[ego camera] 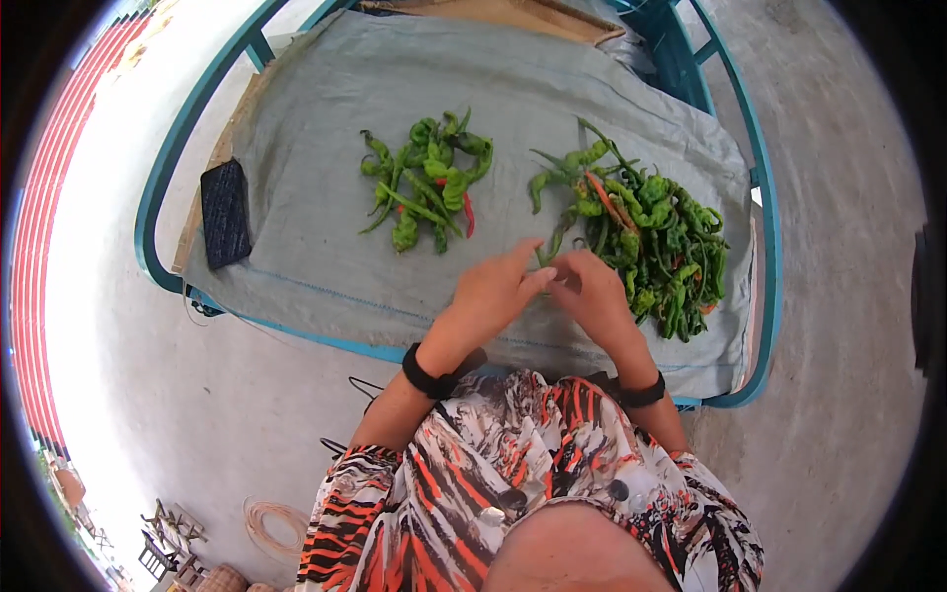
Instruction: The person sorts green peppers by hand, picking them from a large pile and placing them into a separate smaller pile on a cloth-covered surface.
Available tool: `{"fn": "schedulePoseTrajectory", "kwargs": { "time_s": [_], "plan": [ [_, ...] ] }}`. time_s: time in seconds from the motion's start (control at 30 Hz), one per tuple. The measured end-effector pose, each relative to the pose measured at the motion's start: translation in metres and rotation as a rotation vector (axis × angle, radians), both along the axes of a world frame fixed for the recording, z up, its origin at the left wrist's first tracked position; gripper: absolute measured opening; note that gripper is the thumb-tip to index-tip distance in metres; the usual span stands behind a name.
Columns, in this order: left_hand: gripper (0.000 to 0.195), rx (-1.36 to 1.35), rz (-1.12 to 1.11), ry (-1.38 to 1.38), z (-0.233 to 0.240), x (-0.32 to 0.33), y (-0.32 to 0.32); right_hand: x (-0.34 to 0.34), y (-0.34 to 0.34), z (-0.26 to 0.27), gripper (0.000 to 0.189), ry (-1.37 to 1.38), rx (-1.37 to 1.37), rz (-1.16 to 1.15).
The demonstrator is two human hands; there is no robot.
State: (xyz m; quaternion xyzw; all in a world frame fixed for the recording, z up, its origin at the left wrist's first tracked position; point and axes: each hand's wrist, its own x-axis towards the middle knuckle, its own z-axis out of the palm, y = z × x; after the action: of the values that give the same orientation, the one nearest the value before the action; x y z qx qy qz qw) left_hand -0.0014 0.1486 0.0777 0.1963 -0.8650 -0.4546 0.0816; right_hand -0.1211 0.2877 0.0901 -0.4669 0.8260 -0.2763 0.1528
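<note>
My left hand (494,290) and my right hand (594,294) meet over the front of a grey woven sheet (318,214). Between their fingertips shows part of a green chili pepper (544,257); the fingers hide the rest, and their tips are slightly blurred. Close to my right hand lies the larger pile of green chili peppers (658,229), with a few orange-red ones among them. A smaller group of curled green peppers (425,177) rests beyond my left hand, apart from the big pile. One red pepper (468,214) lies at its right side.
Blue metal rails (769,244) bound the sheet-covered cart bed at both sides. A dark rectangular object (226,213) lies at the sheet's left edge. Brown sacking (503,13) is at the far end. On the concrete floor are a coil of cord (274,525) and small wooden stools (174,533).
</note>
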Motion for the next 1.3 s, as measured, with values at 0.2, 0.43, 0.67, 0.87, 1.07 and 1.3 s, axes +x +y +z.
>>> {"fn": "schedulePoseTrajectory", "kwargs": {
  "time_s": [0.2,0.43,0.67,0.87,1.07,1.3],
  "plan": [
    [0.025,0.334,0.134,0.272,0.005,-0.003,-0.011,0.000,-0.015,0.015,0.030,-0.402,-0.246,0.044],
    [0.019,-0.002,0.264,0.277,0.021,0.009,-0.058,-0.048,-0.024,-0.001,0.050,0.254,0.077,-0.210],
    [0.025,-0.380,0.304,-0.040,0.012,0.015,-0.054,-0.064,-0.043,-0.015,0.043,0.302,0.203,-0.223],
    [0.024,-0.351,0.290,-0.250,0.011,0.025,-0.052,-0.070,-0.040,-0.022,0.033,0.191,-0.023,-0.259],
    [0.029,-0.389,0.269,-0.371,0.003,0.046,-0.055,-0.055,-0.043,0.002,0.028,0.045,-0.141,-0.257],
    [0.022,-0.404,0.487,-0.137,0.001,0.052,-0.058,-0.023,-0.072,0.036,0.026,-0.077,-0.380,-0.114]
  ]
}}
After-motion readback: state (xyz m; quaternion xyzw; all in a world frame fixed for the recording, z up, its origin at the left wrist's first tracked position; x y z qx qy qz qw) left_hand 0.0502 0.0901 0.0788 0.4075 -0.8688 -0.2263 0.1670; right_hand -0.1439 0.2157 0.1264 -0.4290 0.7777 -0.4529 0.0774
